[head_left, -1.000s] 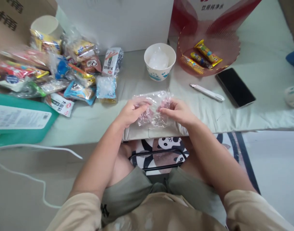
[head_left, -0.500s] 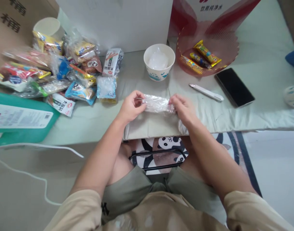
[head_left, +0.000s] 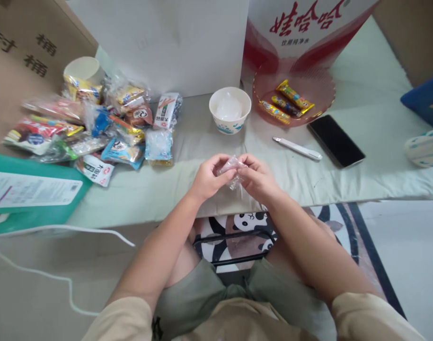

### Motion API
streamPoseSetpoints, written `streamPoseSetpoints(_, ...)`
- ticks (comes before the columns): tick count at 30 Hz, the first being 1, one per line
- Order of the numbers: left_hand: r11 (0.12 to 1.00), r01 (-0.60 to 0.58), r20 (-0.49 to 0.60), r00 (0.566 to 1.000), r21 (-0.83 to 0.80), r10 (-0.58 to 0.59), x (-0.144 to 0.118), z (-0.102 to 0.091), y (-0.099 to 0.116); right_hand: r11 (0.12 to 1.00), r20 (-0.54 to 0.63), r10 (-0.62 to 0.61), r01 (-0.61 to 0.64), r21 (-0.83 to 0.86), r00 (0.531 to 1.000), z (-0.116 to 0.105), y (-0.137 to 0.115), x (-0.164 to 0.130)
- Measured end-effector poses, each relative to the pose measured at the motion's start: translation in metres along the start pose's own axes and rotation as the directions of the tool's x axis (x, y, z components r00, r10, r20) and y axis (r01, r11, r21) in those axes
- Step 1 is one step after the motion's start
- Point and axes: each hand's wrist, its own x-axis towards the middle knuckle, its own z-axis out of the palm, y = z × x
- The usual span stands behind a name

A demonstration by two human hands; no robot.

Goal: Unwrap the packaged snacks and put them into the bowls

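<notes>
Between my two hands is a crumpled clear plastic wrapper [head_left: 232, 166], bunched into a small wad near the table's front edge. My left hand [head_left: 209, 176] pinches it from the left, thumb and fingers closed. From the other side my right hand [head_left: 257, 176] grips it, its fingertips almost meeting the left thumb. Just beyond the hands stands a white paper bowl [head_left: 229, 127] with a blue-green pattern and some clear plastic inside. A white utility knife [head_left: 297, 148] lies to the right of the bowl.
A pink clear bowl [head_left: 260, 106] holds several snack packets. Beside it lie a black phone [head_left: 336, 141] and, far right, a patterned white object [head_left: 426, 148]. Packaged snacks [head_left: 122, 151] pile up at left, near a green container [head_left: 42, 218]. Boxes [head_left: 163, 47] stand behind.
The plastic was stretched flat between my hands and is now bunched up. My hands have come together, closer to the table edge. The camera view has shifted slightly.
</notes>
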Motion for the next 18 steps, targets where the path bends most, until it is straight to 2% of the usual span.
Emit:
streamPoseSetpoints(2, 0.996, 0.004, -0.083, 0.997, 0.090, 0.004, 0.005, -0.004, -0.004, 0.986, -0.097, -0.062, 0.046, -0.160, 0.993, -0.002, 0.001, 0.004)
streamPoseSetpoints(5, 0.944, -0.053, -0.260, 0.955, 0.325, 0.143, 0.008, -0.016, -0.008, 0.909, -0.217, -0.154, 0.051, -0.414, 0.964, -0.008, 0.000, 0.010)
streamPoseSetpoints(8, 0.909, -0.016, -0.404, 0.893, 0.417, 0.200, 0.007, -0.033, -0.006, 0.888, -0.215, -0.134, 0.021, -0.460, 0.967, -0.014, -0.002, 0.011)
streamPoseSetpoints(11, 0.883, 0.020, -0.550, 0.789, 0.469, 0.275, 0.013, -0.044, 0.010, 0.881, -0.188, -0.124, 0.021, -0.472, 0.974, -0.020, -0.004, 0.010)
streamPoseSetpoints(13, 0.831, -0.035, -0.543, 0.742, 0.556, 0.394, 0.028, -0.042, 0.031, 0.878, -0.171, -0.121, 0.025, -0.478, 0.978, -0.022, -0.006, 0.010)
streamPoseSetpoints(14, 0.794, -0.079, -0.491, 0.747, 0.603, 0.448, 0.039, -0.039, 0.044, 0.878, -0.167, -0.120, 0.026, -0.478, 0.979, -0.023, -0.007, 0.011)
streamPoseSetpoints(16, 0.722, -0.150, -0.363, 0.784, 0.676, 0.503, 0.069, -0.029, 0.069, 0.881, -0.171, -0.116, 0.022, -0.472, 0.978, -0.023, -0.009, 0.013)
streamPoseSetpoints(18, 0.663, -0.176, -0.234, 0.845, 0.728, 0.481, 0.106, -0.019, 0.087, 0.882, -0.168, -0.118, 0.026, -0.471, 0.979, -0.020, -0.011, 0.016)
